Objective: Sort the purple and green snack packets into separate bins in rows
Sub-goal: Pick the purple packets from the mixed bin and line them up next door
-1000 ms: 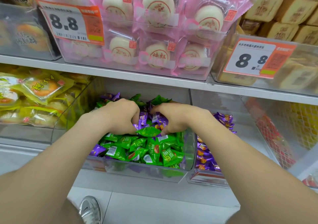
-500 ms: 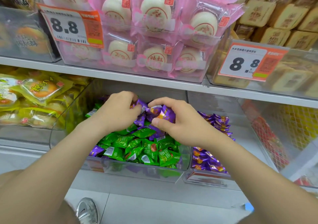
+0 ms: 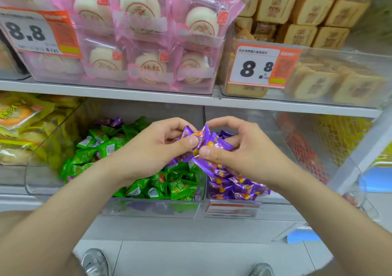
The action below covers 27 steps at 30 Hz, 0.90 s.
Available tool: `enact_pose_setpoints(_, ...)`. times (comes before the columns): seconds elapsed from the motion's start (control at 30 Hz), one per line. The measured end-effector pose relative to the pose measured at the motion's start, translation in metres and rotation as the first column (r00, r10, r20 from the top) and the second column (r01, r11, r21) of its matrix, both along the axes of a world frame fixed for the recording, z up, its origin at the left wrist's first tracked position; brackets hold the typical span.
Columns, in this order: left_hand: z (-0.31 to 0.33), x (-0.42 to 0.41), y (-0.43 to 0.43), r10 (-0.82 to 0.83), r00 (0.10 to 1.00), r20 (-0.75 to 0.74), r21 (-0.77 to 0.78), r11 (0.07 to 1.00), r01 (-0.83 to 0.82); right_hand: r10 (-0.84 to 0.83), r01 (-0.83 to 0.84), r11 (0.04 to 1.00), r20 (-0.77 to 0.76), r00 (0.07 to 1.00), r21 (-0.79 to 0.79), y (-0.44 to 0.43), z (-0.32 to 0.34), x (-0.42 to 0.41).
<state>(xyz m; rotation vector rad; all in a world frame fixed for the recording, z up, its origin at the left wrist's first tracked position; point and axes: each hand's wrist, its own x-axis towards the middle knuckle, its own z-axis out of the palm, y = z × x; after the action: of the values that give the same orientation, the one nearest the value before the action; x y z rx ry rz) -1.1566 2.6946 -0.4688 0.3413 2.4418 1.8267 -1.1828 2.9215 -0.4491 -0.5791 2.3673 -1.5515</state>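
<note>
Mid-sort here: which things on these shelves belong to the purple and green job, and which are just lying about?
Job:
purple packets gripped by left hand and right hand; green packets in the left bin; stray purple packet at its back; purple pile in the right bin.

Lying about:
pink-wrapped buns; brown square cakes; yellow packs; price tags.

Lower shelf [image 3: 137, 229]: left bin [image 3: 148, 209], right bin [image 3: 273, 206], side by side.

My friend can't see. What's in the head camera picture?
The left hand and right hand pinch purple snack packets above two clear bins: the left bin mostly green packets, the right bin purple. Pink-wrapped buns fill the shelf above.
</note>
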Motion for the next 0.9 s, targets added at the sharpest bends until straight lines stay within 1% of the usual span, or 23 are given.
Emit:
enact_pose_setpoints(0.07,-0.004,0.0,0.01,0.043,0.992,-0.115,-0.11,0.992,-0.055,-0.078,0.078,0.997,-0.022,0.997,-0.002,0.018,0.001,-0.003)
enact_pose_setpoints(0.1,-0.006,0.001,0.016,0.049,0.984,-0.174,-0.15,0.986,-0.076,-0.111,0.11,0.994,-0.004,0.994,-0.005,0.029,0.001,-0.006)
enact_pose_setpoints(0.17,-0.01,0.005,0.027,0.037,0.954,-0.298,-0.252,0.961,-0.116,-0.132,0.133,0.991,0.087,0.987,-0.004,0.055,-0.001,-0.014)
enact_pose_setpoints(0.27,-0.013,0.011,0.043,-0.039,0.891,-0.452,-0.412,0.895,-0.17,-0.07,0.066,0.997,0.206,0.976,0.03,0.092,-0.009,-0.023)
enact_pose_setpoints(0.3,-0.014,0.012,0.048,-0.085,0.867,-0.491,-0.467,0.866,-0.18,-0.046,0.035,0.998,0.21,0.977,0.056,0.103,-0.013,-0.025)
enact_pose_setpoints(0.33,-0.015,0.012,0.053,-0.134,0.843,-0.52,-0.519,0.834,-0.187,-0.026,0.006,0.994,0.183,0.983,0.109,0.113,-0.017,-0.027)
enact_pose_setpoints(0.37,-0.017,0.011,0.058,-0.175,0.825,-0.538,-0.561,0.804,-0.196,-0.011,-0.014,0.98,0.121,0.993,0.2,0.122,-0.022,-0.029)
enact_pose_setpoints(0.43,-0.02,0.01,0.066,-0.217,0.807,-0.549,-0.606,0.768,-0.205,0.017,-0.002,0.914,-0.033,0.999,0.405,0.138,-0.031,-0.033)
enact_pose_setpoints(0.5,-0.023,0.008,0.075,-0.253,0.797,-0.549,-0.64,0.74,-0.205,0.044,0.013,0.855,-0.097,0.994,0.518,0.149,-0.04,-0.036)
enact_pose_setpoints(0.63,-0.027,0.004,0.089,-0.279,0.796,-0.537,-0.672,0.713,-0.203,0.057,0.053,0.794,-0.161,0.985,0.606,0.16,-0.061,-0.035)
enact_pose_setpoints(0.73,-0.031,0.001,0.096,-0.279,0.794,-0.539,-0.683,0.696,-0.22,0.154,0.033,0.742,-0.218,0.964,0.67,0.155,-0.068,-0.034)
enact_pose_setpoints(0.9,-0.034,-0.001,0.099,-0.255,0.802,-0.54,-0.674,0.701,-0.232,0.199,0.034,0.702,-0.242,0.95,0.711,0.146,-0.074,-0.04)
